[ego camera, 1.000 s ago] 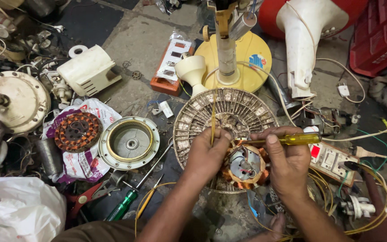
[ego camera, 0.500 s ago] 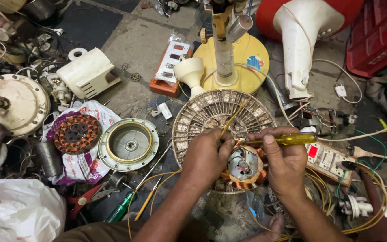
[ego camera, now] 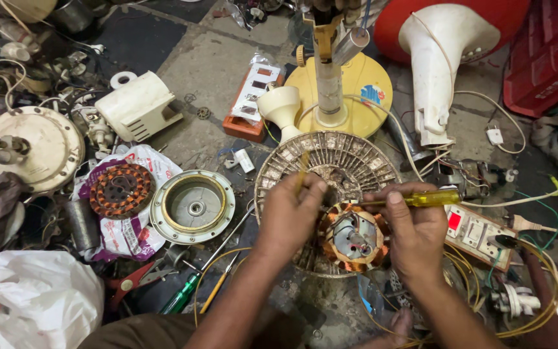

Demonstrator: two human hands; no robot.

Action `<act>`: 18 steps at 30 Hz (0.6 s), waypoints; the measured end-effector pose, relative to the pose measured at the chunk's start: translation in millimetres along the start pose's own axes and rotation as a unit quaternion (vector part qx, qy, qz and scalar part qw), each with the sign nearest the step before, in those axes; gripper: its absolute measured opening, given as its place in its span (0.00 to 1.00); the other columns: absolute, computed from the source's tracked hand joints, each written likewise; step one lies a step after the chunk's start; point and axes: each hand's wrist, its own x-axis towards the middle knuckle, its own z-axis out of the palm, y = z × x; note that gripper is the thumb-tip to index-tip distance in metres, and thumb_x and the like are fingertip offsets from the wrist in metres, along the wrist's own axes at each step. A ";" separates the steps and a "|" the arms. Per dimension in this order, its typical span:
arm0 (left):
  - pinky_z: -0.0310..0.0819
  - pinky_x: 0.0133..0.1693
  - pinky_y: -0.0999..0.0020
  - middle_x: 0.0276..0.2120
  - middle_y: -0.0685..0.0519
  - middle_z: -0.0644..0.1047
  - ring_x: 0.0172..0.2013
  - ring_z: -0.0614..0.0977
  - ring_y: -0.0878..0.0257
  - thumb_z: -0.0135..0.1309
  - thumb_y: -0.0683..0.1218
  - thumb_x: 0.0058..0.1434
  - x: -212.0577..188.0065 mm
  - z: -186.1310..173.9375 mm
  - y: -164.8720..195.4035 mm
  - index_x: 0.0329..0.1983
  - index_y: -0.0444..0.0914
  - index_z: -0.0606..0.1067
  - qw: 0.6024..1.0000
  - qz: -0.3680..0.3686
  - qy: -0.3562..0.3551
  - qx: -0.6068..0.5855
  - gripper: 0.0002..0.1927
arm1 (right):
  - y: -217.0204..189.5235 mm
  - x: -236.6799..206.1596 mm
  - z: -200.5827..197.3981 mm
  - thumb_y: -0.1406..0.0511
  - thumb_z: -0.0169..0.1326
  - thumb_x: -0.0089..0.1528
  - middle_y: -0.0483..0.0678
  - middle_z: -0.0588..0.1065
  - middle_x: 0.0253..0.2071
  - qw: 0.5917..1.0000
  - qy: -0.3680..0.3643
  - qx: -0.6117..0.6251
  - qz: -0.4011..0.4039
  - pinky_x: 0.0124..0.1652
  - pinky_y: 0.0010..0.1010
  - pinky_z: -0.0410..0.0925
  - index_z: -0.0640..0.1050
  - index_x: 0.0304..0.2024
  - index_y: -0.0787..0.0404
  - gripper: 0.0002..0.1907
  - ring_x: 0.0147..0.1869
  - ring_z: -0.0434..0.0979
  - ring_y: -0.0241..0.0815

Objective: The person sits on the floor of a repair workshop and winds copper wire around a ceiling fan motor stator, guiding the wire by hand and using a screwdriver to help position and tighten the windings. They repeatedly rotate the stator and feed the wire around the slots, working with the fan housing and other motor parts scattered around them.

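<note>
A copper-wound fan motor stator point(ego camera: 351, 238) rests on a round ribbed fan cover point(ego camera: 330, 161) on the concrete floor. My left hand point(ego camera: 290, 214) sits at the stator's left edge and pinches a thin yellow wire point(ego camera: 301, 169) that sticks up past the fingers. My right hand point(ego camera: 414, 229) is at the stator's right edge, closed on a yellow-handled screwdriver point(ego camera: 424, 198) held crosswise with its shaft pointing left over the windings.
A round metal motor housing point(ego camera: 192, 207) and a second stator point(ego camera: 121, 189) on a plastic bag lie to the left. A yellow fan base with pole point(ego camera: 340, 84) stands behind. A switch board point(ego camera: 476, 234), pliers point(ego camera: 138, 278) and screwdrivers point(ego camera: 185, 294) lie about.
My left hand has shifted slightly right and up along the stator's edge with the yellow wire. The right hand keeps the screwdriver in about the same place.
</note>
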 end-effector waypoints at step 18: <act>0.71 0.30 0.71 0.25 0.55 0.76 0.26 0.75 0.67 0.54 0.46 0.66 -90.6 -9.0 -7.5 0.40 0.36 0.78 0.926 -0.108 0.112 -0.344 0.08 | -21.1 -48.0 -46.2 0.70 0.54 0.69 0.53 0.73 0.33 0.967 0.160 -0.197 0.030 0.31 0.31 0.66 0.76 0.48 0.65 0.06 0.30 0.71 0.39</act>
